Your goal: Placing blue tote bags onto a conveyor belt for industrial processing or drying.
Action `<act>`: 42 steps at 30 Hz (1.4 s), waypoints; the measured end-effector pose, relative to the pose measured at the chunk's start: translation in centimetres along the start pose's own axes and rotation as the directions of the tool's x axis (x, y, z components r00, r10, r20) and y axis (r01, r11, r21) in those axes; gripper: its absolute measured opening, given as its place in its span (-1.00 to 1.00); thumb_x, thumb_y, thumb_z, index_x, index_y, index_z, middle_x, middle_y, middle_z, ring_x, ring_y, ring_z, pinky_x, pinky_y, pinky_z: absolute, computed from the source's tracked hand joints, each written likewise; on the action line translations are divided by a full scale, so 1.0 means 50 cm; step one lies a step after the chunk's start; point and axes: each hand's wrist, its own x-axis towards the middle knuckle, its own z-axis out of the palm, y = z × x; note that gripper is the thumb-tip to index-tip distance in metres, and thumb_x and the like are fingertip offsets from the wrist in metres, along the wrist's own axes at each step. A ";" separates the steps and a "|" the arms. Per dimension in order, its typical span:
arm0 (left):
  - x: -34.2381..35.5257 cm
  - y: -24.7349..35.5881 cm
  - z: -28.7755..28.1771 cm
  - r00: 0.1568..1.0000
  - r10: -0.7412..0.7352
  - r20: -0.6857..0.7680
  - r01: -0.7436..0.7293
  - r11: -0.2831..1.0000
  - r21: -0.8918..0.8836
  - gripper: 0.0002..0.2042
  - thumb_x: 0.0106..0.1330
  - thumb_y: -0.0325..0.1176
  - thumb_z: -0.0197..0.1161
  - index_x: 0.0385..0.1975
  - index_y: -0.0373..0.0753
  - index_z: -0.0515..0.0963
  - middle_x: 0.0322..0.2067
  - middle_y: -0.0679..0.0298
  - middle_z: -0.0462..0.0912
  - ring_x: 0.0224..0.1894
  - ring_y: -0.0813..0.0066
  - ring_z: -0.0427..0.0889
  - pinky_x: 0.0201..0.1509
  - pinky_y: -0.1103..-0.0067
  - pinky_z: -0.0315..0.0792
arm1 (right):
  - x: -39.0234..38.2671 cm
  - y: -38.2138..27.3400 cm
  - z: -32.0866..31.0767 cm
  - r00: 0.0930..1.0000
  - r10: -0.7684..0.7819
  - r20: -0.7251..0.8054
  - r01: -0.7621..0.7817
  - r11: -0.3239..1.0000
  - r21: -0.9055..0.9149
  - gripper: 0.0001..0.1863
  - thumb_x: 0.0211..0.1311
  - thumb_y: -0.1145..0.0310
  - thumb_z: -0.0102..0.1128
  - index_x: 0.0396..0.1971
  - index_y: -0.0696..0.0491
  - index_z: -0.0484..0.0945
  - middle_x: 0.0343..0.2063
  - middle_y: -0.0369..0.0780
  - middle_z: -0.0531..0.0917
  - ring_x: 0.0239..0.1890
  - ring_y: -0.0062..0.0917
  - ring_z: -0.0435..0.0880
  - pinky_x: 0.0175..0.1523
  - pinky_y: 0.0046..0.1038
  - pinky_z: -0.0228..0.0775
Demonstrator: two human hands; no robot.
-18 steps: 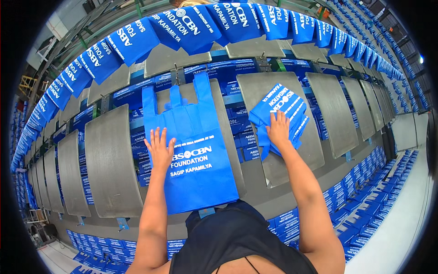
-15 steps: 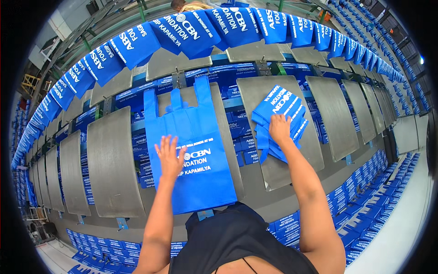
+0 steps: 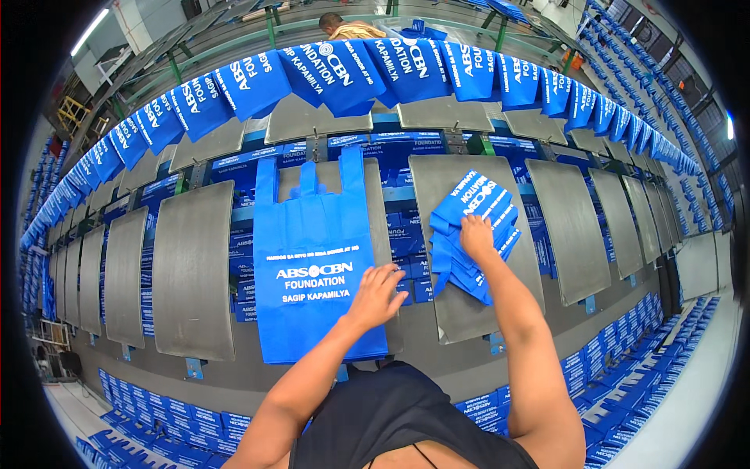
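- Centrally, a flat bright-blue fabric carrier bag [image 3: 312, 211] with white printing lies on a grey metal plate [image 3: 383, 227], its two long strap handles and a shorter middle tab pointing to the far side.
- The left hand [image 3: 376, 297] is open, fingers parted and slightly bent, over the bag's right edge toward the near end; whether it touches the fabric cannot be told.
- To the right, the right hand [image 3: 478, 237], fingers curled, rests on a fanned pile of blue, white-printed fabric bags [image 3: 492, 209]; whether it grips any of them cannot be told.
- The pile sits askew on a second grey metal plate [image 3: 488, 316], corners jutting at different angles.
- More grey metal plates stand in line on both sides, among them a rounded-corner one [image 3: 195, 273] just left of the flat bag and another [image 3: 566, 234] right of the pile.
- Beyond, a long curving row of hanging blue printed bags [image 3: 336, 78] spans the scene from left to right.
- Past that row, a co-worker in a yellow top [image 3: 359, 31] is partly visible near green metal framework [image 3: 269, 27].
- On the near right, further rows of blue printed bags [image 3: 625, 344] run beside a pale floor [image 3: 683, 383].
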 end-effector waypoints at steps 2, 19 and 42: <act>-0.023 -0.008 -0.009 0.997 -0.077 -0.005 0.077 0.997 0.007 -0.55 0.32 -0.21 0.41 0.15 -0.25 0.56 0.22 -0.02 0.51 0.28 -0.08 0.48 0.39 0.06 0.29 | 0.027 0.024 -0.055 0.982 0.001 -0.191 0.011 0.998 0.062 -0.75 0.26 0.33 0.24 -0.10 0.08 0.59 -0.17 -0.03 0.73 -0.02 -0.16 0.71 0.18 -0.03 0.44; 0.267 0.159 -0.072 0.901 0.225 -0.371 -0.285 0.952 -0.115 -0.10 -0.02 -0.11 0.64 0.34 -0.26 0.33 0.39 -0.16 0.28 0.41 -0.21 0.31 0.46 0.09 0.25 | -0.161 0.051 -0.653 0.973 0.183 -0.140 0.210 -0.448 0.869 -0.84 0.50 0.37 0.25 -0.04 0.09 0.57 -0.21 -0.28 0.75 -0.22 -0.66 0.76 -0.10 -0.56 0.65; 0.098 0.154 -0.828 0.949 0.162 0.269 -0.224 0.950 0.218 -0.77 0.16 -0.38 0.44 -0.23 -0.27 0.62 -0.33 0.10 0.68 -0.21 -0.02 0.68 -0.13 0.23 0.54 | -0.148 -0.272 -0.769 0.832 -0.312 -0.459 0.555 0.461 0.692 -0.75 0.07 0.72 0.22 -0.22 0.19 0.68 -0.33 -0.13 0.74 -0.28 -0.38 0.74 -0.14 -0.47 0.52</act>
